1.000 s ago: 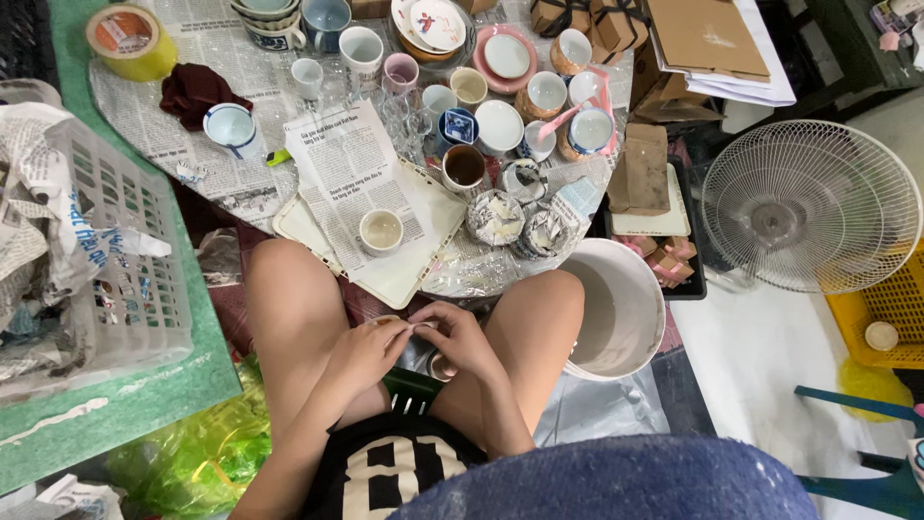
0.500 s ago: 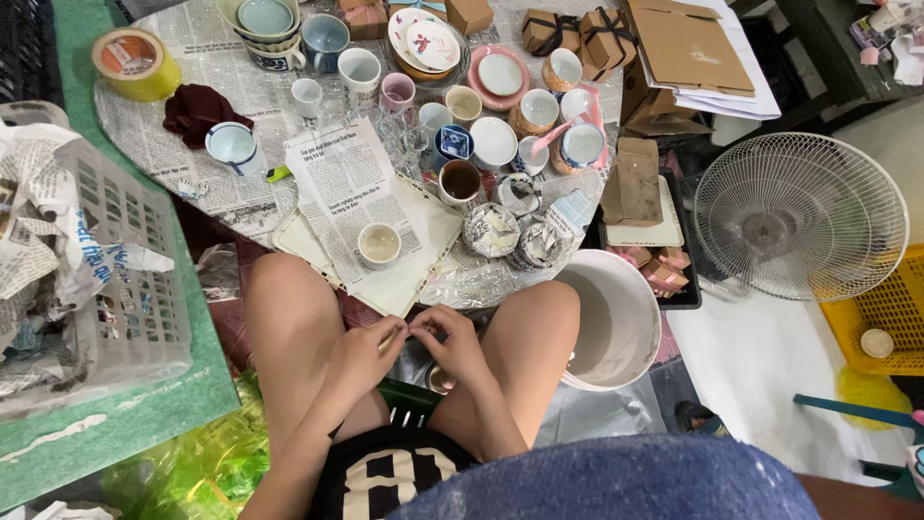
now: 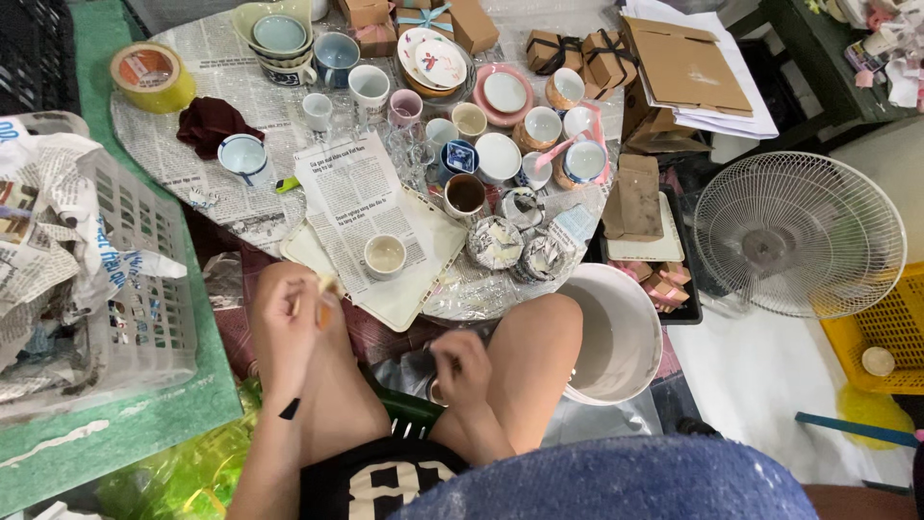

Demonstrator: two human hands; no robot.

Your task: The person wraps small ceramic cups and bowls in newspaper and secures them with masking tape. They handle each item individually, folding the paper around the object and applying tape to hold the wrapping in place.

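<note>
seated person working over the lap: left hand [image 3: 300,313] lifting, pinching a small yellowish strip [image 3: 325,286], right hand [image 3: 460,364] closing round a small cup [image 3: 438,390] between the knees, likely needing wrapping.

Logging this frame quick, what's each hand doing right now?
Left hand: closed on a small pale strip.
Right hand: curled at a small round shiny object; grip unclear.

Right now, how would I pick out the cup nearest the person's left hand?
Find the newspaper sheet lying on the pale tray, ahead of the left hand. The small cream cup stands alone on it, apart from the crowded crockery beyond.
</note>
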